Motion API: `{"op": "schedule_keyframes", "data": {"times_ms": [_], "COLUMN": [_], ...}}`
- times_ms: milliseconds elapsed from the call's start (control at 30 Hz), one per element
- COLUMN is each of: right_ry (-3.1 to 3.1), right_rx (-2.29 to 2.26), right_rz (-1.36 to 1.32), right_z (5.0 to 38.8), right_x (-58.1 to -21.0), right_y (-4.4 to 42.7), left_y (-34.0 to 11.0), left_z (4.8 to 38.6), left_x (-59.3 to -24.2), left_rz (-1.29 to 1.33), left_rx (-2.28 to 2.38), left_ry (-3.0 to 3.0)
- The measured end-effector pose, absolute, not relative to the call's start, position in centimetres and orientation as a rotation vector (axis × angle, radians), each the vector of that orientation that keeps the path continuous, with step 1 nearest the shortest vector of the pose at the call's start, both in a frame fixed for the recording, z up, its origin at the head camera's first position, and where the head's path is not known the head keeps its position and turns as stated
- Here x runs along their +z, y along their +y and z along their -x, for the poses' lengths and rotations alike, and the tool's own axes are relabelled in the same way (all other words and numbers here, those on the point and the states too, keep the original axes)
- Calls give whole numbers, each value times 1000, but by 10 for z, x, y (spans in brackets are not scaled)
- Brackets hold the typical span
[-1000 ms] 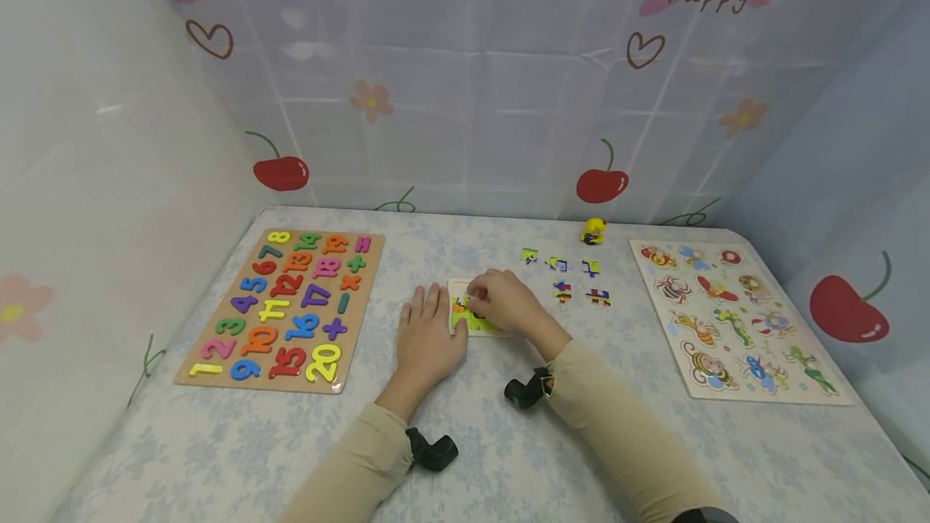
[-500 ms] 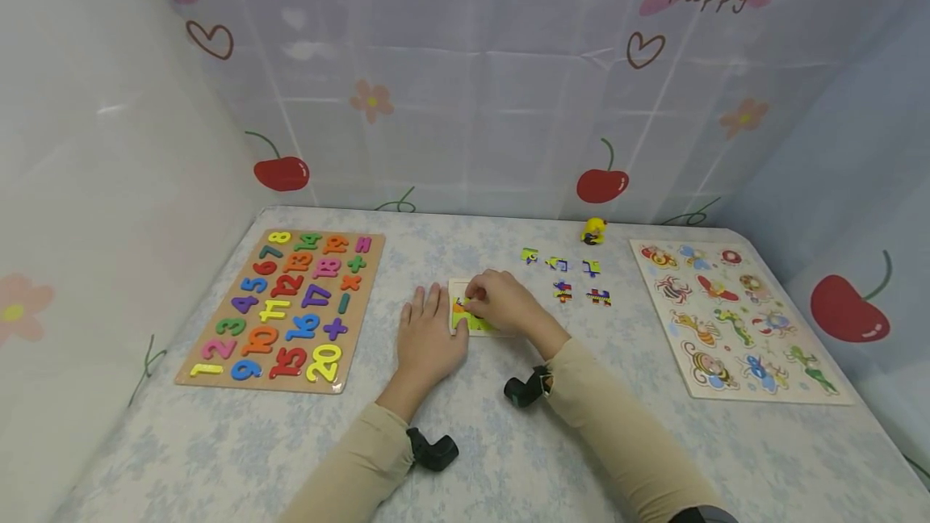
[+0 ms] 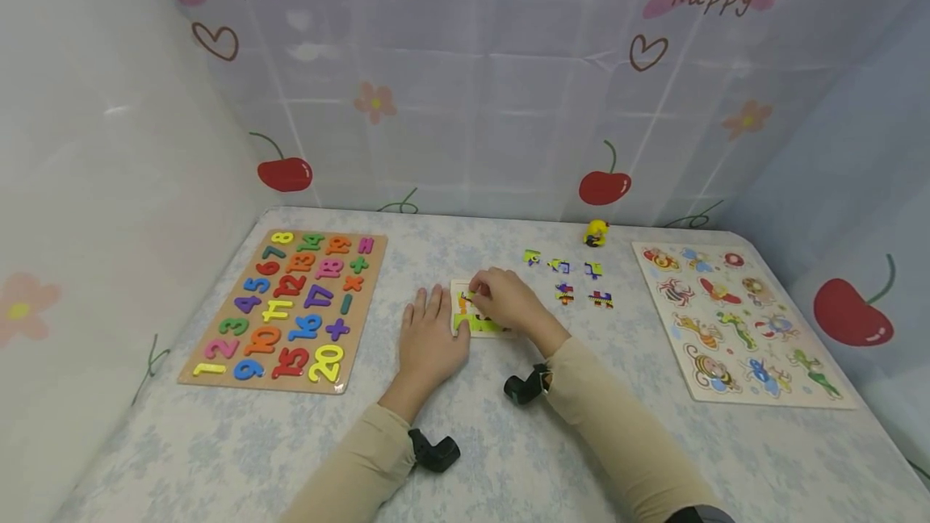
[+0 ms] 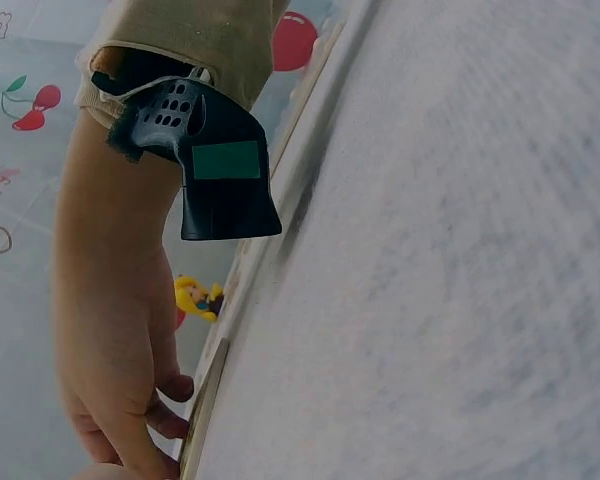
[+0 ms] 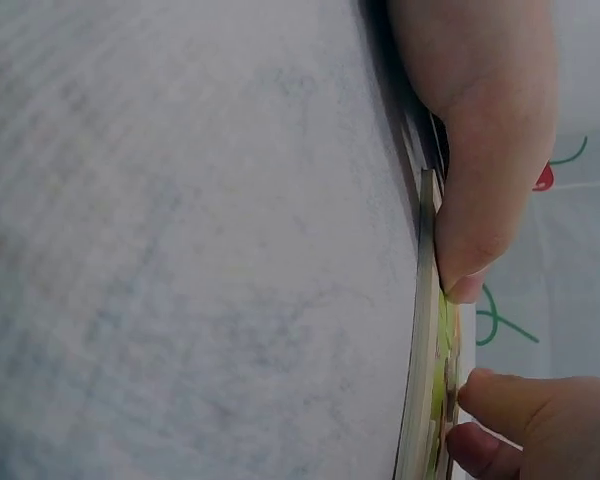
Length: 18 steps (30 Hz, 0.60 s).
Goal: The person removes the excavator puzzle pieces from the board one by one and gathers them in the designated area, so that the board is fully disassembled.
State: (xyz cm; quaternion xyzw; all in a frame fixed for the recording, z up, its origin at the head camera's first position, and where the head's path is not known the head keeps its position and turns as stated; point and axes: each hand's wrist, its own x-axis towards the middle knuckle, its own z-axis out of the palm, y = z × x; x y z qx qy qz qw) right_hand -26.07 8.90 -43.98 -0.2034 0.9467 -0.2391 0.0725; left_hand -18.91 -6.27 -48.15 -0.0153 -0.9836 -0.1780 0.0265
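In the head view my left hand point(image 3: 434, 339) lies palm down on the table, fingers extended, its thumb on the left edge of a small framed jigsaw board point(image 3: 485, 334). Over the board my right hand point(image 3: 508, 300) bends its fingers down, thumb and fingertips together at a puzzle piece that they mostly cover. Green, yellow and orange picture parts show around them. From the right wrist view, the board point(image 5: 417, 350) is seen edge-on, with right fingertips point(image 5: 490, 392) against its pieces. Several loose puzzle pieces point(image 3: 601, 299) lie to the right of the board.
A wooden number board point(image 3: 291, 311) lies on the left of the table. An insect picture board point(image 3: 737, 321) lies on the right. A small yellow figurine point(image 3: 596, 233) stands near the back edge, before a patterned curtain point(image 3: 479, 103).
My right fingertips have shifted slightly over the board, and more of the orange picture shows beside them. My left hand stays in place. The head view has tilted a little.
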Motion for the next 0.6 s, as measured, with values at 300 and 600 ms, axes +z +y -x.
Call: {"op": "schedule_keyframes", "data": {"times_ms": [300,600], "right_ry": [2828,2706], "right_rx": [-776,-1068], "right_rz": [617,515], "right_z": [262,261], "right_x": [-442,-441], "right_y": [91,98], "left_y": [-62,-62], "left_z": [190,188], "left_x": [-482,-481], "left_rz": [52,52], "left_rx": [-547,-561], "left_ry": [-3033,-3035]}}
